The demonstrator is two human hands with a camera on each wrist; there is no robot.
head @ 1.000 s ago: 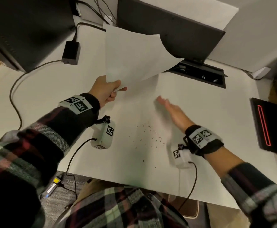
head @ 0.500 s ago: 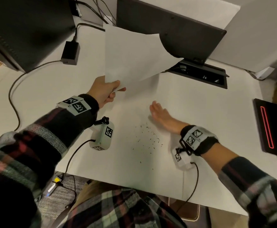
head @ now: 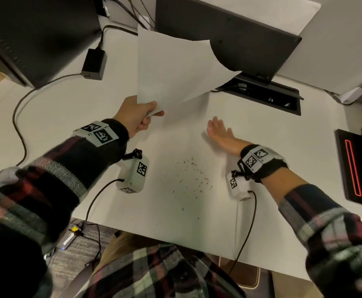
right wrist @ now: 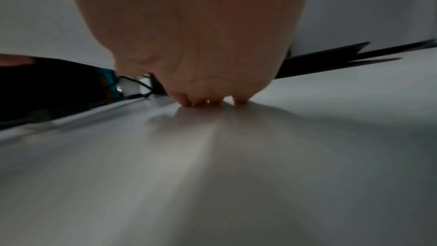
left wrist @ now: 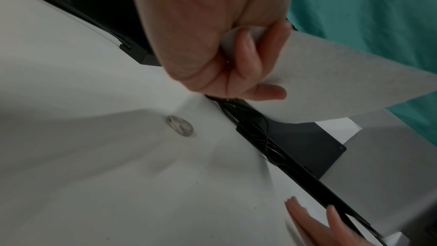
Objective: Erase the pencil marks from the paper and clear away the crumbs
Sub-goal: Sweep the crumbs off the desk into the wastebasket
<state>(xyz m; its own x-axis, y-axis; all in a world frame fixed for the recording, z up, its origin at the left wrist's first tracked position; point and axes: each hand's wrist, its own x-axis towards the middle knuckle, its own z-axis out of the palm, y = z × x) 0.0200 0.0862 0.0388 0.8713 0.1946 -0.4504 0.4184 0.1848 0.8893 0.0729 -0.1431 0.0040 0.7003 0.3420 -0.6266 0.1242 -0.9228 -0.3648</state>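
My left hand (head: 140, 116) pinches the near corner of a white sheet of paper (head: 173, 67) and holds it lifted and curled above the desk; the left wrist view shows the fingers (left wrist: 248, 59) curled round the paper (left wrist: 331, 83). Dark eraser crumbs (head: 189, 176) lie scattered on the white desk (head: 175, 211) below and between my arms. My right hand (head: 219, 134) lies flat, fingers straight, on the desk just beyond and to the right of the crumbs. In the right wrist view its fingertips (right wrist: 212, 100) touch the surface.
A dark monitor (head: 225, 37) stands behind the paper, another dark screen (head: 36, 35) at the far left with a power brick (head: 94, 64) and cable. A black cable tray (head: 261, 93) is sunk into the desk. A black device with a red line (head: 357, 168) sits at right.
My right hand swept left towards the crumbs, then drew back a little to the right, flat on the desk. The left hand keeps holding the paper lifted in the same place.
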